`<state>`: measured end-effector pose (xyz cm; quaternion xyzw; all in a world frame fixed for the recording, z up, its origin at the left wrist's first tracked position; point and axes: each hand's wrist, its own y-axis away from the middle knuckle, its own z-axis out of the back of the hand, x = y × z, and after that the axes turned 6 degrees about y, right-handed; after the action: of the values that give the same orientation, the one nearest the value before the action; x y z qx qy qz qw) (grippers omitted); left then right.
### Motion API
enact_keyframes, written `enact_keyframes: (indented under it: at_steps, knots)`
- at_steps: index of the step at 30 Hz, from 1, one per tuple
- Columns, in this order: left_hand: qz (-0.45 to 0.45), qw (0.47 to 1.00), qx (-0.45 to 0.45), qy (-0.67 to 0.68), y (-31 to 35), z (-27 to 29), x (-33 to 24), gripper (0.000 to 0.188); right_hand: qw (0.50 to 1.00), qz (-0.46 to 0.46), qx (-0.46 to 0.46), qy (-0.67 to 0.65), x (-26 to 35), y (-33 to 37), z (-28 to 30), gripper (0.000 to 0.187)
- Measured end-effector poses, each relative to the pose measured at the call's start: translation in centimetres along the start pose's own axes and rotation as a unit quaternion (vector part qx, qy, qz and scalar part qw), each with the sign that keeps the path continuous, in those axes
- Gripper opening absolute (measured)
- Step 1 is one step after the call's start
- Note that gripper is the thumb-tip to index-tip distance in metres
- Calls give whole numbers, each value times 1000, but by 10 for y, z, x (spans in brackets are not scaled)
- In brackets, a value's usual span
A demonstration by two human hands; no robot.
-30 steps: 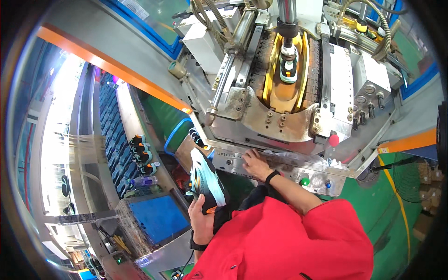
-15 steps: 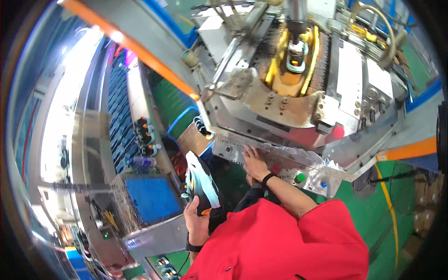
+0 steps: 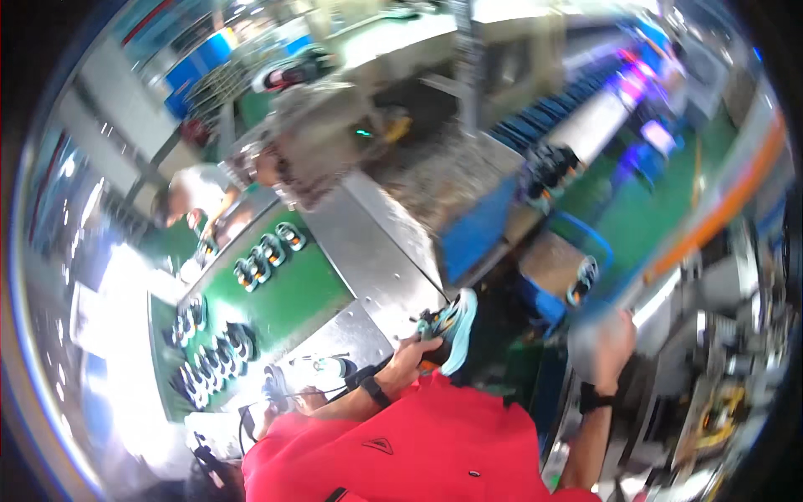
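Note:
My left hand (image 3: 411, 358) is closed around a black and pale-blue sneaker (image 3: 456, 333) with orange details. The shoe is held tilted in front of my red shirt, near the corner of a metal table. My right hand (image 3: 615, 356) is raised out to the right, beside the metal machine, with a dark band on its wrist. Motion smears its fingers, so I cannot make out whether they are open or closed.
A green conveyor belt (image 3: 314, 289) carries several similar sneakers (image 3: 219, 360) on the left. Another person (image 3: 201, 197) works across it. To the right stand a blue-framed cart (image 3: 544, 268) with a shoe on it and a machine (image 3: 719, 410). An orange-edged frame (image 3: 719, 205) rises there.
My view has swung left from the machine toward the conveyor. My right hand has lifted off the machine's front panel. The sneaker stays in my left hand.

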<state>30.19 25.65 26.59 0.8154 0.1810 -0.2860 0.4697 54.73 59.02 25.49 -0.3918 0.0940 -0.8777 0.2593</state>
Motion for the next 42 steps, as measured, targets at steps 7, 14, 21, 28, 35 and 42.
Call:
enact_keyframes:
  at_steps: [7,14,21,28,35,42]
  knots:
    - [-121,949,-289,37,-123,239,7,35,942,331,24,-42,310,-181,-34,37]
    - [-248,843,-477,-16,-174,412,-38,51,794,600,83,55,605,-254,-177,49]
    - [-127,766,-611,-154,-206,430,-99,61,675,712,170,94,781,-263,-333,78]
    - [-34,728,-672,-127,-211,427,-114,59,681,706,122,152,810,-249,-393,39]
    - [-160,810,-513,-235,-211,488,-68,79,793,608,26,-32,798,-270,-299,47]
    - [-394,894,-183,-115,-152,255,-157,46,877,422,37,-228,657,-305,-127,34]
